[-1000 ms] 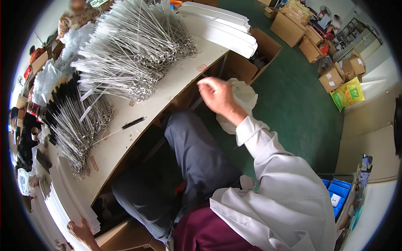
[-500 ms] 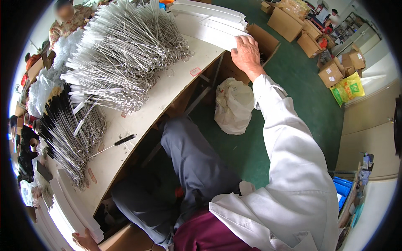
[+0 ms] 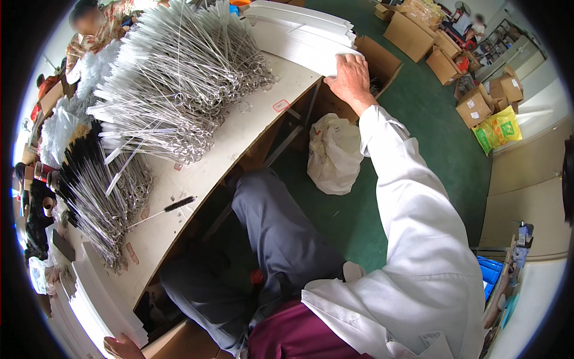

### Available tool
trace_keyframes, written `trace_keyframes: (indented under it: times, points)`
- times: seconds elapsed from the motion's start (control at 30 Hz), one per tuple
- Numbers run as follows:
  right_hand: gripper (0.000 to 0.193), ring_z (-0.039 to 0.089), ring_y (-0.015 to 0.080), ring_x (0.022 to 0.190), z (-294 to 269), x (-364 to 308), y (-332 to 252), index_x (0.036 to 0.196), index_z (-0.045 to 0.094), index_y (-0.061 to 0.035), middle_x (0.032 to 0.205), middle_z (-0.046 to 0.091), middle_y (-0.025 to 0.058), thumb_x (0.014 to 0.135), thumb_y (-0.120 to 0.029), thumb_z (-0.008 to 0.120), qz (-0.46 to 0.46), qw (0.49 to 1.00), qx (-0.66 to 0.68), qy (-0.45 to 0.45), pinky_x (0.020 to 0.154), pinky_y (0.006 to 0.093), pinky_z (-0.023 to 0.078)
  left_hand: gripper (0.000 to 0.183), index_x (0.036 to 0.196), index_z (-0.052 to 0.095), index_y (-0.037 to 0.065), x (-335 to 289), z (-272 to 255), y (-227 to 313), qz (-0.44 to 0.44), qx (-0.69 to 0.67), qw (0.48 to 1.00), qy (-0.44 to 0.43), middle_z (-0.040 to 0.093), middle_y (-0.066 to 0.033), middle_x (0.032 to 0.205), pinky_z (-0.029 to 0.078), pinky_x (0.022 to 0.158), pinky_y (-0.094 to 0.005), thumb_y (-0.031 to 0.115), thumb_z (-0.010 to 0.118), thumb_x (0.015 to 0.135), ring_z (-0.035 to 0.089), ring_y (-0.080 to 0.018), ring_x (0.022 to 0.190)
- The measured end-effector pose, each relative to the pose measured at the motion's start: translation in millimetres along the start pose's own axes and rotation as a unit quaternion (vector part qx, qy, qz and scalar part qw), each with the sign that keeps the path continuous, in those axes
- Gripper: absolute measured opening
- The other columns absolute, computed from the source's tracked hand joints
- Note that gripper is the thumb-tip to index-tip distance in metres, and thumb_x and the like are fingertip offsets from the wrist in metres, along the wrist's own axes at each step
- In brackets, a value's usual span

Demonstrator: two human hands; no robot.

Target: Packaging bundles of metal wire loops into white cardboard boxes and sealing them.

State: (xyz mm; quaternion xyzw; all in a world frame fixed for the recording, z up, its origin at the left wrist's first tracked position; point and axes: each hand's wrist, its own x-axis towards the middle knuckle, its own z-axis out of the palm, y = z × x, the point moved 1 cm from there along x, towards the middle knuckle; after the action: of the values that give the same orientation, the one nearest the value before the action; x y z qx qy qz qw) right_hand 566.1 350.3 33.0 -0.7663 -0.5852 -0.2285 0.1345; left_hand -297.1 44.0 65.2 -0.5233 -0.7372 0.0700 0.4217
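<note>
At the far right end of the table, my right hand point(image 3: 349, 78) is closed over the near end of a stack of long, flat white cartons point(image 3: 293, 30). My left hand point(image 3: 124, 347), cut off by the lower edge, grips the end of another white carton stack point(image 3: 98, 296) at the table's left end. Between them lies a big heap of white-bristled wire brushes point(image 3: 185, 78) with looped ends. Beside it is a smaller heap of black-bristled wire brushes point(image 3: 104, 200). One single black brush point(image 3: 179, 204) rests near the table's front edge.
A white plastic bag point(image 3: 333, 155) stands on the green floor under the table point(image 3: 191, 176). An open cardboard box point(image 3: 382, 63) is beyond my right hand. More cardboard boxes point(image 3: 478, 102) and a yellow-green sack point(image 3: 497, 130) stand at the right. Another person point(image 3: 98, 30) is across the table.
My right hand has shifted very slightly down and keeps its place at the carton stack. The person across the table has leaned and moved an arm. My left hand stays put.
</note>
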Motion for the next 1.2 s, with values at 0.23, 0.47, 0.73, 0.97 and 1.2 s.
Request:
trace_keyframes:
  times: [0.23, 0.47, 0.73, 0.97, 1.2]
  points:
    - [0.066, 0.058, 0.0314, 0.118, -3, 0, -1, 0.123, 0.064, 0.0006, 0.120, 0.064, 0.0174, 0.075, -0.037, 0.089, -0.026, 0.999, -0.020, -0.023, 0.106, 0.0433, 0.043, 0.055, 0.108, 0.067, -0.004, -8, -26, 13, 0.006, -0.012, 1.000, 0.026, 0.067, -0.0278, 0.105, 0.052, 0.089, -0.0574, 0.047, 0.072, 0.087, 0.064, -0.0458, 0.098]
    - [0.066, 0.058, 0.0383, 0.120, -29, -15, -3, 0.121, 0.062, 0.0043, 0.121, 0.063, 0.0222, 0.072, -0.031, 0.089, 0.009, 0.997, -0.012, -0.081, 0.105, 0.0476, 0.045, 0.063, 0.131, 0.059, 0.002, 30, -133, 86, -0.037, -0.216, 0.972, 0.081, 0.061, -0.0281, 0.127, 0.046, 0.101, -0.0627, 0.047, 0.075, 0.090, 0.057, -0.0454, 0.121]
    - [0.052, 0.069, 0.0400, 0.103, -58, -126, 9, 0.121, 0.064, -0.0001, 0.110, 0.070, 0.0217, 0.074, -0.018, 0.078, 0.106, 0.965, 0.240, -0.011, 0.089, 0.0466, 0.055, 0.010, 0.095, 0.066, 0.000, 26, -178, 170, 0.132, -0.489, 0.858, 0.085, 0.071, -0.0209, 0.110, 0.050, 0.101, -0.0556, -0.004, 0.070, 0.087, 0.067, -0.0422, 0.108]
    - [0.067, 0.064, 0.0170, 0.100, -115, -195, -59, 0.138, 0.053, 0.0013, 0.119, 0.065, 0.0105, 0.083, -0.019, 0.084, 0.184, 0.803, 0.567, 0.011, 0.088, 0.0365, 0.054, 0.027, 0.100, 0.068, 0.000, 25, -217, 237, 0.242, -0.630, 0.735, 0.068, 0.069, -0.0215, 0.117, 0.054, 0.098, -0.0545, 0.001, 0.079, 0.076, 0.068, -0.0427, 0.104]
    - [0.070, 0.065, 0.0361, 0.112, -172, -207, -192, 0.135, 0.056, -0.0012, 0.121, 0.065, 0.0176, 0.070, -0.010, 0.082, -0.348, 0.805, 0.463, -0.130, 0.098, 0.0459, 0.053, 0.064, 0.135, 0.060, 0.002, 24, -258, 253, 0.339, -0.538, 0.770, 0.048, 0.049, -0.0249, 0.150, 0.039, 0.114, -0.0587, 0.022, 0.082, 0.078, 0.047, -0.0420, 0.138]
